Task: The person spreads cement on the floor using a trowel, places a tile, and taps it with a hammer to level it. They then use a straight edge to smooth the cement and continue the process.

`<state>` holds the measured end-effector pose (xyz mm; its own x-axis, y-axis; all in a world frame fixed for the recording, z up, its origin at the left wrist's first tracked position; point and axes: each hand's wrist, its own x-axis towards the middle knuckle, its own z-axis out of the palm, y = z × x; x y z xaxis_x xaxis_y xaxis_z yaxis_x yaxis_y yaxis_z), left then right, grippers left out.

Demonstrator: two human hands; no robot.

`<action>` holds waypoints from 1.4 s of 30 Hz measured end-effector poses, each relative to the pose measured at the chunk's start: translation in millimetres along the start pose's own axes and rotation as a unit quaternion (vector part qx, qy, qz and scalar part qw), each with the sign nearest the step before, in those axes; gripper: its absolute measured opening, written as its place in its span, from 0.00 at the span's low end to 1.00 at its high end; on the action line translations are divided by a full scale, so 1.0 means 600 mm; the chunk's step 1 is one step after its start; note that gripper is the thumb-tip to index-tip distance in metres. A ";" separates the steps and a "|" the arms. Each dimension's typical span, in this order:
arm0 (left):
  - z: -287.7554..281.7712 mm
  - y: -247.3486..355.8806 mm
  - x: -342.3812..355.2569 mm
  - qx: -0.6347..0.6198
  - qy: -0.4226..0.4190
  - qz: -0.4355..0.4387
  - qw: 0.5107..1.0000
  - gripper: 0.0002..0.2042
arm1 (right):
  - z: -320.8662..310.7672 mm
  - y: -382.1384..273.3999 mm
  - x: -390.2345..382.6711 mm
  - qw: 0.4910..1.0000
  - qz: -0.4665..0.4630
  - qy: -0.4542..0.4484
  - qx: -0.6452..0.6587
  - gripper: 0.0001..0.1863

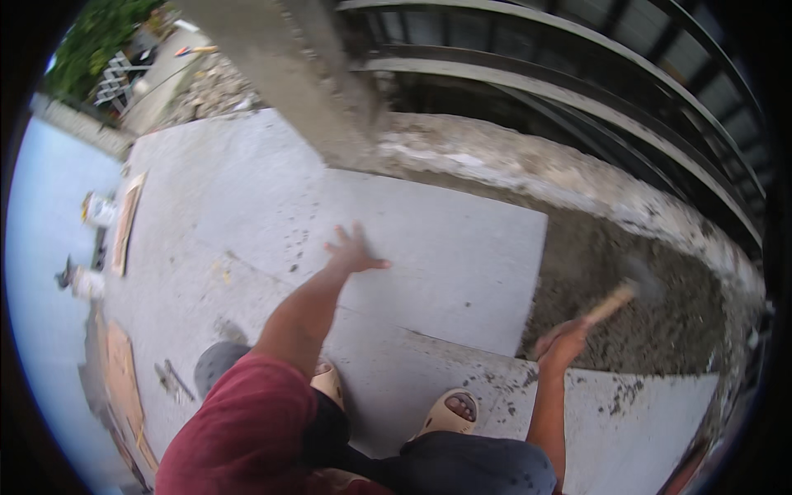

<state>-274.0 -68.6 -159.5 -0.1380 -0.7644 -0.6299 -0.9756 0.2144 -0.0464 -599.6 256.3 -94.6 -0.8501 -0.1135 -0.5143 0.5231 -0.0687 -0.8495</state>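
Observation:
My left hand (351, 254), fingers spread, is on or just over a large pale grey tile (462, 264). My right hand (563, 338) grips the wooden handle of a tool (609, 301); its grey end is smeared by motion, so I cannot tell its shape. That end is over a bed of wet, dark mortar (676, 326) beside the tile's right edge. More grey tiles (635, 412), some spattered with mortar, lie under and around my sandalled feet (456, 408).
A concrete post (297, 74) and rough ledge (511, 157) border metal railings (544, 74). At left stand a pale blue wall (45, 247) and white containers (89, 282), with boards (124, 363) nearby. Rubble (210, 91) and plants (99, 41) are at the upper left.

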 end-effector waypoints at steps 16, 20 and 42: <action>-0.003 -0.006 -0.004 0.013 -0.017 0.014 1.000 0.77 | -0.048 0.001 0.037 0.974 0.182 -0.121 -0.060 0.26; -0.022 -0.010 -0.015 -0.027 -0.032 -0.054 0.998 0.74 | -0.021 -0.095 -0.003 0.976 0.023 -0.090 -0.199 0.22; -0.066 0.016 -0.028 -0.076 0.015 -0.043 0.996 0.71 | 0.412 0.106 -0.097 0.584 -0.299 -0.490 -0.574 0.19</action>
<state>-287.5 -77.7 -118.6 -0.0559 -0.7940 -0.6053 -0.9983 0.0552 0.0198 -501.8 13.3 -89.9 -0.1227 -0.9609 -0.2481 -0.7125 0.2593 -0.6520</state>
